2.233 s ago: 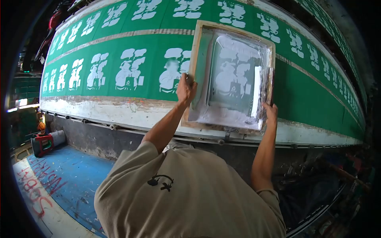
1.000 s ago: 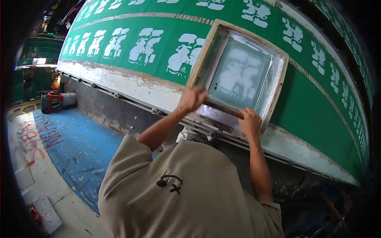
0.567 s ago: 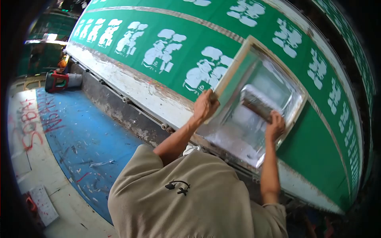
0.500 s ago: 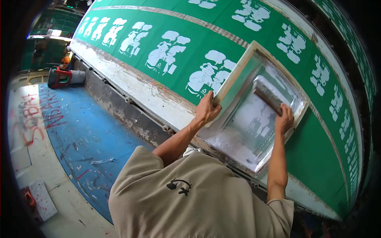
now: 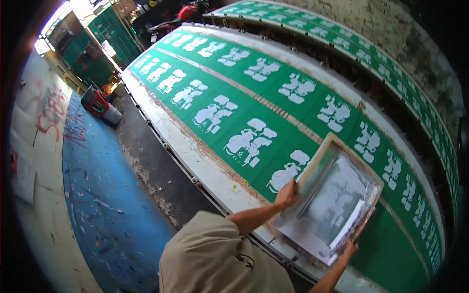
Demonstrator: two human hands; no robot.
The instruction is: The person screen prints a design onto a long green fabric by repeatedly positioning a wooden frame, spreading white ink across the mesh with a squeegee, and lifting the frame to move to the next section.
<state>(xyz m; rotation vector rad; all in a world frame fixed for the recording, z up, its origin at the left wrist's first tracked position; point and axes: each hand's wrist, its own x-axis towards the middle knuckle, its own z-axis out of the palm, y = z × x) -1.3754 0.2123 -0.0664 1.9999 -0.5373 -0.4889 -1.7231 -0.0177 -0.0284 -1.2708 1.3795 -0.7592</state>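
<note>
A wooden-framed printing screen [image 5: 316,155] rests tilted over green fabric [image 5: 229,146] on a long table. My left hand [image 5: 287,194] is closed on its left side rail. My right hand [image 5: 348,250] is closed at the lower right rail; its fingertips are partly hidden, close to the squeegee. The squeegee [image 5: 348,225], coated in white ink, lies inside the screen along its right side. White ink spreads over the mesh [image 5: 332,202], where the cartoon figure pattern shows. Just left of the screen is a white print [image 5: 286,177], partly covered by the frame.
Two rows of white prints [image 5: 249,141] run along the table. A second printing table [image 5: 337,41] stands behind it. On the left, a red and black tool-like object [image 5: 95,101] sits by a blue floor sheet [image 5: 105,195]. A red motorcycle [image 5: 188,12] stands at the back.
The squeegee has gone from mid-screen to its right side. My right hand has moved from the squeegee's handle to the lower right rail. The view has swung left and up.
</note>
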